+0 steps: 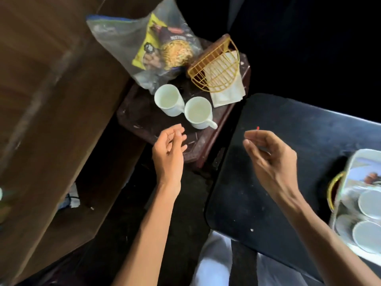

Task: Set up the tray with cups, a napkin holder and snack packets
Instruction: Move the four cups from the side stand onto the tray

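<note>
Two white cups (169,100) (199,113) stand side by side on a small dark stool (142,118). Behind them a clear plastic bag (115,38) holds yellow snack packets (162,49). A yellow wire napkin holder (216,67) lies tipped over white napkins (228,94) at the stool's right. A pale tray (354,168) with white cups or saucers (369,203) sits at the far right on the black table (288,124). My left hand (169,153) hovers near the stool's front edge, fingers loosely curled, holding nothing. My right hand (272,157) hovers over the black table, fingers apart and empty.
A brown wooden cabinet (51,89) fills the left side. A gap of dark floor (181,199) lies between stool and table. A tiny red speck (258,127) lies on the black table near my right fingertips.
</note>
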A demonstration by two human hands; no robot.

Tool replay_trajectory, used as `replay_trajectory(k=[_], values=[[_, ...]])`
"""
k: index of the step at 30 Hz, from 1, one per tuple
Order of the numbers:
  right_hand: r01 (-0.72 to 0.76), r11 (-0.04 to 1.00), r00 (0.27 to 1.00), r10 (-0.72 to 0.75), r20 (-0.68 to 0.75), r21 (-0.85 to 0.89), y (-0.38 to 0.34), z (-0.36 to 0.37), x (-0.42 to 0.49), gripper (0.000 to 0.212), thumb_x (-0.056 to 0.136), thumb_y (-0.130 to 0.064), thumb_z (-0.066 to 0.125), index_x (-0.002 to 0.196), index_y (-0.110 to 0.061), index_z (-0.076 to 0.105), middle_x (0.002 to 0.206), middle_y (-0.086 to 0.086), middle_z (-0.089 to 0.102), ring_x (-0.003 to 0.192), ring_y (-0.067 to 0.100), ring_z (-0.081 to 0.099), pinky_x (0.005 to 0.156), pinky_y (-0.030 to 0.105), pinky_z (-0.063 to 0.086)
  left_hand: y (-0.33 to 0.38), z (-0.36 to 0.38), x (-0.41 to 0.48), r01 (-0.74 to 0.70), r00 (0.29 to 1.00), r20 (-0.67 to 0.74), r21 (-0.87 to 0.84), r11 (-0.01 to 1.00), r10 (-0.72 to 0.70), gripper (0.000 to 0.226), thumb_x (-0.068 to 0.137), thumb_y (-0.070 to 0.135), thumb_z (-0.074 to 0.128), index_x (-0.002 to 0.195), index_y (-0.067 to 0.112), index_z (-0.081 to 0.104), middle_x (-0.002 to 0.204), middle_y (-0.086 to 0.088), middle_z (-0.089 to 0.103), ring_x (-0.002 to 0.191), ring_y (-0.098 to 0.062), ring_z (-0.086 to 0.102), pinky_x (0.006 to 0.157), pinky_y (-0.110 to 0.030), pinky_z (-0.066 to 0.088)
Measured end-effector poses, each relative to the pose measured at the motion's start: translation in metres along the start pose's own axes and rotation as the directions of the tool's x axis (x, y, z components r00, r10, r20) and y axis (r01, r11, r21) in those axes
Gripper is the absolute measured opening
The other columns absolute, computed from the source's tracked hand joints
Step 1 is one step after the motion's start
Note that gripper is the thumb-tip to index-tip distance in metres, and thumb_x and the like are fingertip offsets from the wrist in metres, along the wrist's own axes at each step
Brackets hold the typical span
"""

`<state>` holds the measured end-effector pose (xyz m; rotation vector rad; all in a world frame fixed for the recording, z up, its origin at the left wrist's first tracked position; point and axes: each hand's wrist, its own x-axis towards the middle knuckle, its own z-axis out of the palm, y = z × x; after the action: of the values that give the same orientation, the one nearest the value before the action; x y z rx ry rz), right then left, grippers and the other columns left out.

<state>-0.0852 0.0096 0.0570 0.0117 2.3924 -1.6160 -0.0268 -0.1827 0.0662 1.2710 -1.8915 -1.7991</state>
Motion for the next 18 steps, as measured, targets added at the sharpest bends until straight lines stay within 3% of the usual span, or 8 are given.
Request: replay_trajectory(k=[4,9,14,18], values=[[-0.004,1.0,0.999,0.005,0.038,-0.025,-0.006,0.049,0.024,0.021,0.091,-0.017,0.072,0.111,-0.015,0.071,0.104,-0.006,0.074,0.089,-0.009,0.067,0.079,0.006,0.052,0.004,0.003,0.032,0.007,1.0,0.027,-0.048,0.999,-0.006,0.02,0.107,0.018,0.048,0.115,0.019,0.067,0.118,-0.004,0.073,0.108,-0.014,0.072,0.089,-0.029,0.061],[-0.027,0.999,0.998,0.029,0.053,-0.033,-0.004,0.086,0.039,0.024,0.091,-0.021,0.074,0.114,-0.015,0.07,0.106,-0.003,0.075,0.1,0.008,0.071,0.089,0.026,0.059,0.0,0.009,0.047,0.025,0.996,0.085,-0.067,0.997,-0.02,0.026,0.108,0.018,0.046,0.122,0.012,0.067,0.121,-0.008,0.073,0.107,-0.013,0.072,0.088,-0.029,0.06],[-0.028,1.0,0.998,0.028,-0.05,0.008,0.001,0.096,0.042,0.014,0.09,-0.021,0.075,0.102,-0.015,0.073,0.09,-0.015,0.075,0.085,-0.004,0.071,0.073,0.011,0.055,-0.005,0.012,0.046,0.051,0.993,0.111,-0.1,0.994,-0.04,0.027,0.108,0.017,0.047,0.125,0.011,0.068,0.113,0.0,0.074,0.105,-0.013,0.073,0.089,-0.028,0.059],[-0.032,0.999,0.997,0.032,-0.067,0.007,0.002,0.094,0.042,0.008,0.09,-0.02,0.074,0.098,-0.019,0.073,0.086,-0.024,0.071,0.08,-0.011,0.068,0.07,0.005,0.051,-0.005,0.012,0.042,0.061,0.992,0.112,-0.105,0.993,-0.049,0.027,0.107,0.017,0.048,0.122,0.011,0.069,0.107,0.003,0.075,0.104,-0.012,0.075,0.088,-0.027,0.059]])
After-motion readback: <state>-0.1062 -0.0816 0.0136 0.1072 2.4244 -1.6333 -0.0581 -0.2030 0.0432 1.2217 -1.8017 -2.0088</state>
